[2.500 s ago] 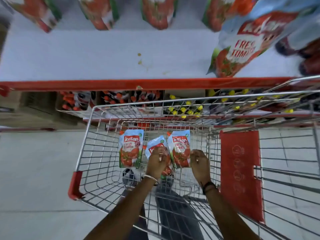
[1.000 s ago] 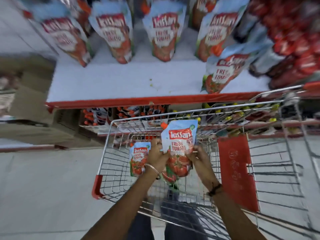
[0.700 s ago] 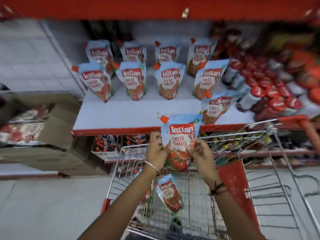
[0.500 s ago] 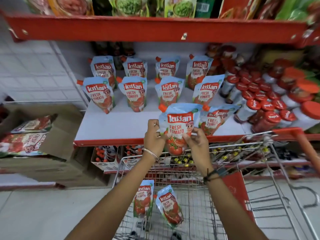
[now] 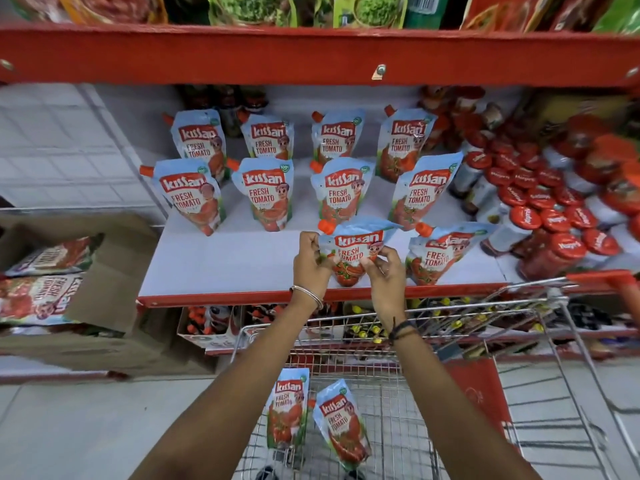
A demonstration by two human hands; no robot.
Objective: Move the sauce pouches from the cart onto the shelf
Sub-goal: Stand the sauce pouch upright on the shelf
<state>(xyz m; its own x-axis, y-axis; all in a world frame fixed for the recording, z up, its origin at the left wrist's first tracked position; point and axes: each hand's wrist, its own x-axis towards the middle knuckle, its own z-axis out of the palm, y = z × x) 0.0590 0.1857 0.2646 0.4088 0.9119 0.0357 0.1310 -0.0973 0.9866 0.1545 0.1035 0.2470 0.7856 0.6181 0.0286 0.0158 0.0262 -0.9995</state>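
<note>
Both hands hold one blue tomato sauce pouch [image 5: 356, 247] upright at the front of the white shelf [image 5: 221, 265]. My left hand [image 5: 311, 261] grips its left edge and my right hand [image 5: 386, 271] grips its right edge. Its base is at the shelf surface; I cannot tell if it rests there. Another pouch [image 5: 440, 254] leans just to its right. Several more pouches [image 5: 265, 194] stand in two rows behind. Two pouches [image 5: 287, 414] [image 5: 341, 424] lie in the wire cart [image 5: 450, 393] below.
Red-capped jars [image 5: 550, 216] fill the shelf's right side. A red shelf lip [image 5: 311, 57] hangs overhead. An open cardboard box [image 5: 62, 282] with pouches sits to the left. The cart's red handle [image 5: 620, 285] is at the right, next to the shelf edge.
Both hands lifted one pouch out of the cart and carried it up and forward onto the front of the shelf. The view tilted up from the cart to the shelf.
</note>
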